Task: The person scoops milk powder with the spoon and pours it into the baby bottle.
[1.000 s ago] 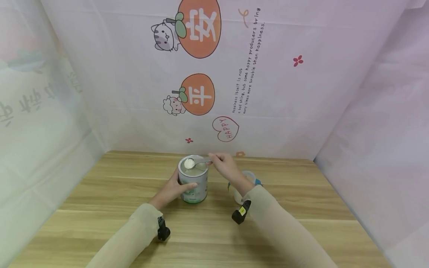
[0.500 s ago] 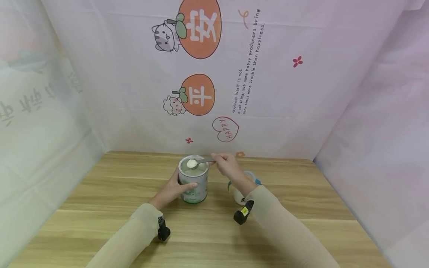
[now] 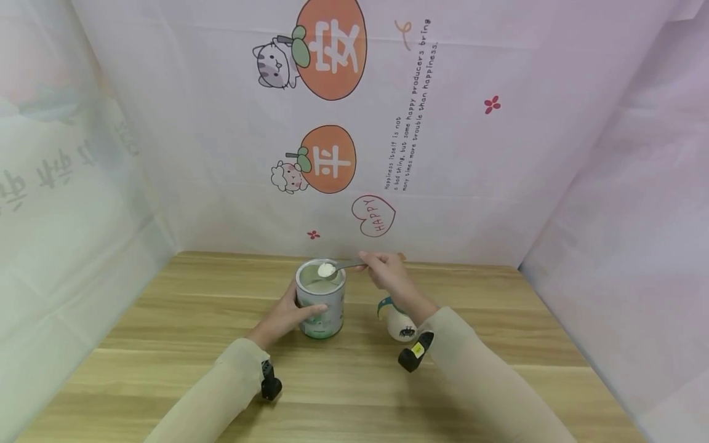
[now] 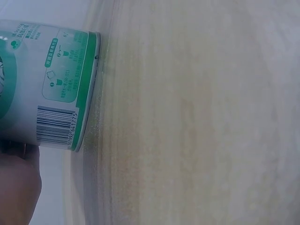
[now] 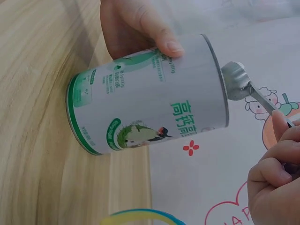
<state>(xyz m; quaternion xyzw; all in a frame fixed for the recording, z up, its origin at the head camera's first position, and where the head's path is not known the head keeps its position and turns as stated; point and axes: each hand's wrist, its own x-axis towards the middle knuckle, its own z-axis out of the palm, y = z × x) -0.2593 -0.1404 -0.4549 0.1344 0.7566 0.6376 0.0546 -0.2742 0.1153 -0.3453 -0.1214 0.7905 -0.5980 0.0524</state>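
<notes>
A white and green tin can (image 3: 332, 314) with printed labels stands open-topped on the table. My left hand (image 3: 286, 315) grips its side, the thumb across the front. Over the can's right rim is a metal spoon (image 3: 350, 264) heaped with white powder (image 3: 325, 270). My right hand (image 3: 389, 275) pinches its handle. In the right wrist view, the spoon's bowl (image 5: 236, 83) lies just past the can's rim, right hand fingers (image 5: 272, 173) curled round the handle. A white cup (image 3: 399, 325) with a dark printed figure and a blue-yellow handle stands below my right wrist, partly hidden.
The wood-grain table (image 3: 332, 394) ends at a printed cloth backdrop (image 3: 454, 215) behind the can. Pale cloth walls (image 3: 620, 264) rise on both sides. A black wrist camera (image 3: 412, 354) on the right arm hangs close to the cup.
My right hand has drawn the powder-filled spoon rightward, from over the can's middle to its right rim. More of the cup's printed front shows. The left hand and can stay put.
</notes>
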